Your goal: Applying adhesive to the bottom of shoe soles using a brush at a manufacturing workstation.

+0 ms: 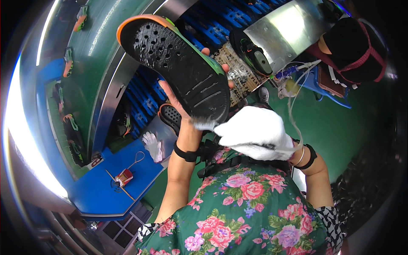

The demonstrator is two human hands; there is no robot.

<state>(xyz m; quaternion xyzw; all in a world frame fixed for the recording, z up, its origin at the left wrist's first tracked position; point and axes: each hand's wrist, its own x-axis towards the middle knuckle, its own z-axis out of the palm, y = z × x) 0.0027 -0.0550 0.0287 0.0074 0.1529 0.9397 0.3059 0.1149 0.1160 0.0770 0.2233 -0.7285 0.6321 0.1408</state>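
Note:
My bare left hand (pixel 174 98) holds up a shoe sole (pixel 180 70), with the thumb at one edge and fingertips showing past the other. The sole's black upper face has round holes at the wide end and a wet shine; its rim is orange and green. In a white glove, my right hand (pixel 253 131) is closed on a brush (pixel 204 124), whose handle is hidden by the glove. The grey bristles are blurred and lie at the sole's lower end, by my left wrist. Below the left hand, a second black sole (pixel 171 118) with an orange rim is partly covered by my arm.
A blue table (pixel 97 182) at left carries a white glove (pixel 153 146) and a small red object (pixel 124 177) with wire and a stick. Several soles lie along a green conveyor (pixel 100 38). A dark shoe (pixel 253 53) sits over a taped carton (pixel 231 63). A co-worker's cap (pixel 352 49) shows at right.

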